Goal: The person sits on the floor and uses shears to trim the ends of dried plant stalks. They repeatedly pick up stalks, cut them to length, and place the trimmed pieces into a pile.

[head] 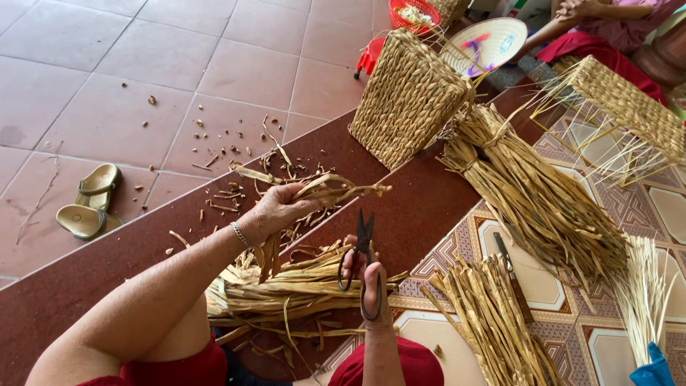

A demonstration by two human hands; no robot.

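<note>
Left hand point(275, 213) clenches a twisted straw strand point(336, 191) just left of the woven basket point(407, 96); right hand point(366, 275) grips black scissors point(363, 250) below it. Red basket point(413, 14) behind holds pale scraps.

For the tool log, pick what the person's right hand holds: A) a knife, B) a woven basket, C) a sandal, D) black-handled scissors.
D: the right hand has its fingers through the loops of the black scissors, blades pointing up, while the left hand grips a bunch of dried straw strips.
</note>
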